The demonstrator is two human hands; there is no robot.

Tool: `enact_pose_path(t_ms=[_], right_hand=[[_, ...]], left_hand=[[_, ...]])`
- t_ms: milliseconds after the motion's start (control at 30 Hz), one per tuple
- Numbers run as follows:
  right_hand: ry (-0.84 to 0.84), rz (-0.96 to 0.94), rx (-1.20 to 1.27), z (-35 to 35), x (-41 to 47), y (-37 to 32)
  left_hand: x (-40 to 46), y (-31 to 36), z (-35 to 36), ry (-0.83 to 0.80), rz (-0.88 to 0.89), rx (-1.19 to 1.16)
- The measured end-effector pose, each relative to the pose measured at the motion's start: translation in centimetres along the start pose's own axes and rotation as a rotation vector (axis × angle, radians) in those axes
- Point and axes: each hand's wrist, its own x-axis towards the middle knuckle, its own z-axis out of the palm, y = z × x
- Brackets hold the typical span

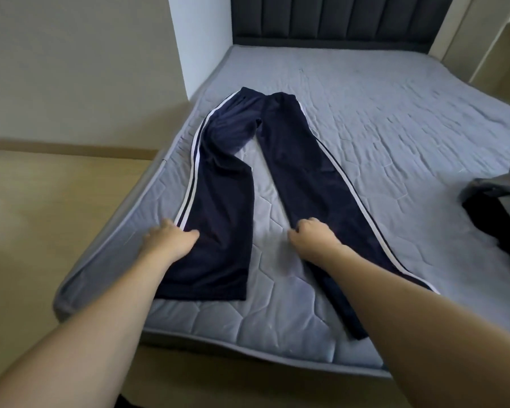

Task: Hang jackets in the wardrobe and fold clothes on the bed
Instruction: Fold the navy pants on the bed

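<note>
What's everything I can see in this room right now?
trousers: one, navy with white side stripes, spread flat on the mattress, legs apart, waistband toward the headboard
mattress: one, blue-grey quilted, fills the middle
headboard: one, dark grey padded, far end
dark clothes: a pile, black and grey, right edge of the mattress, cut off by the frame
floor: light wood, left
left hand: on the left leg's striped edge
right hand: on the right leg's inner edge, fingers curled

Trousers [248, 184] are lying spread on the bed [380, 119], waistband toward the headboard [336, 19]; clothes [501, 207] are sitting right.
</note>
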Motion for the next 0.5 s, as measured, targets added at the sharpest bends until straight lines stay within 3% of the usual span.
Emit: enact_pose_path(t_ms=[100,167,267,300,400,500], right_hand=[[-0.141,0.106,0.495,2.2,0.3,-4.9],[-0.260,0.140,0.622,3.4,0.4,-7.7],[-0.193,0.189,0.723,4.8,0.6,-9.8],[-0.251,0.240,0.776,5.4,0.6,-10.1],[-0.650,0.360,0.767,6.8,-0.9,-11.4],[-0.870,0.336,0.635,6.9,-1.9,-12.6]], left_hand=[[0.2,-1.5,-0.7,-0.049,0.008,-0.070],[-0.2,-1.7,-1.0,-0.132,0.048,-0.327],[0.0,-3.0,-1.7,-0.244,-0.017,-0.579],[0.2,-3.7,-2.3,-0.220,-0.040,-0.589],[0.1,-6.4,-3.5,-0.070,-0.113,-0.400],[0.1,-8.8,-3.0,-0.130,-0.114,-0.260]])
